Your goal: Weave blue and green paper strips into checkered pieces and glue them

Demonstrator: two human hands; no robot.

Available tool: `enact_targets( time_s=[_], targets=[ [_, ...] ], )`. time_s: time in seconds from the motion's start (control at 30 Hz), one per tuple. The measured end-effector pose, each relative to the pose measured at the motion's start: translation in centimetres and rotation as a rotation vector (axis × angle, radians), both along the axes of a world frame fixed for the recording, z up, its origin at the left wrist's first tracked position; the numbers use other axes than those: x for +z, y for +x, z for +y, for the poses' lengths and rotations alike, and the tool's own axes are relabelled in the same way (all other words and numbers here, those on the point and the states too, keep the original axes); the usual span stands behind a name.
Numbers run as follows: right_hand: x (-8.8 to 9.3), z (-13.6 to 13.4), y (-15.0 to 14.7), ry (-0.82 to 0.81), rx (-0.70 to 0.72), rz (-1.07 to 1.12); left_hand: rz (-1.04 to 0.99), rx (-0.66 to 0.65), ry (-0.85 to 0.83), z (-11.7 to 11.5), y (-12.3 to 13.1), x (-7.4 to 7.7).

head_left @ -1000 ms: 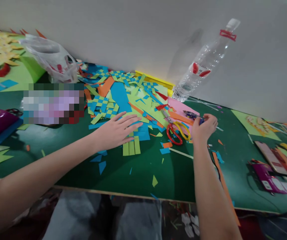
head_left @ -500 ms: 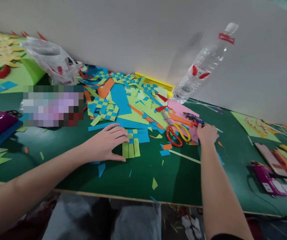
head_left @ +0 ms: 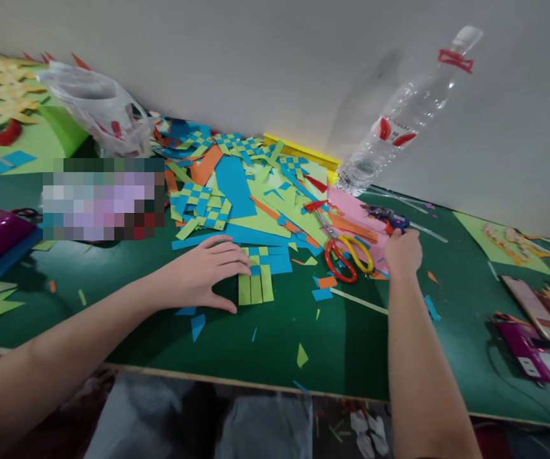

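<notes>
My left hand (head_left: pixel 208 274) lies with fingers spread on the table, its fingertips touching the left edge of a woven blue and green paper piece (head_left: pixel 257 280). Part of that piece is hidden under the fingers. At the right, my right hand (head_left: pixel 403 252) is closed around the handle of a dark blue hot glue gun (head_left: pixel 394 219), with a clear glue stick poking out of its back. The gun's nozzle points left over pink paper (head_left: pixel 344 203). Scissors (head_left: pixel 346 255) with one red and one yellow handle lie left of my right hand.
A tilted clear plastic bottle (head_left: pixel 404 121) stands by the wall. Paper strips and woven pieces (head_left: pixel 201 204) pile up behind my left hand. A plastic bag (head_left: pixel 107 118) is at the back left. A phone (head_left: pixel 533 306) and a purple box with a cable (head_left: pixel 526 354) lie at right.
The view has shifted slightly. My right hand and the glue gun are a little further right and up, with more of the gun showing. My left hand stays at the woven paper.
</notes>
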State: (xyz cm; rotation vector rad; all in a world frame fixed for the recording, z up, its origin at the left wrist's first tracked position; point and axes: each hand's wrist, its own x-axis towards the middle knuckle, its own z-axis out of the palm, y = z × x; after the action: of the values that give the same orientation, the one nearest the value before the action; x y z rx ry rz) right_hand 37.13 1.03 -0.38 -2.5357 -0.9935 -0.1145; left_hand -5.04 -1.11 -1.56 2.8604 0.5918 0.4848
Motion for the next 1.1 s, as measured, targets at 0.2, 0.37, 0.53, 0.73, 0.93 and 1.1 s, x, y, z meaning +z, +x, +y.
enact_targets(
  time_s=[0.2,0.37,0.53,0.73,0.93,1.1],
  targets=[
    [2.1,-0.2,-2.9,0.065,0.094,0.023,-0.05,-0.093,-0.008,0.2,0.1,0.3],
    [2.8,-1.0,-6.6,0.098,0.278,0.039,-0.051,-0.127,0.054,0.2,0.5,0.0],
    [2.2,-1.8,-9.4,0.059,0.377,0.015,-0.051,-0.142,0.1,0.2,0.4,-0.2],
    [0.8,-2.7,-10.5,0.061,0.445,-0.01,-0.044,-0.124,0.083,-0.1,0.4,0.1],
    [-0.3,-3.1,-10.2,0.124,0.54,-0.099,-0.006,-0.077,0.061,-0.4,0.6,0.5],
    [-0.5,-3.3,-9.9,0.146,0.604,-0.138,-0.107,0.077,0.01,-0.6,1.1,0.6]
  ],
)
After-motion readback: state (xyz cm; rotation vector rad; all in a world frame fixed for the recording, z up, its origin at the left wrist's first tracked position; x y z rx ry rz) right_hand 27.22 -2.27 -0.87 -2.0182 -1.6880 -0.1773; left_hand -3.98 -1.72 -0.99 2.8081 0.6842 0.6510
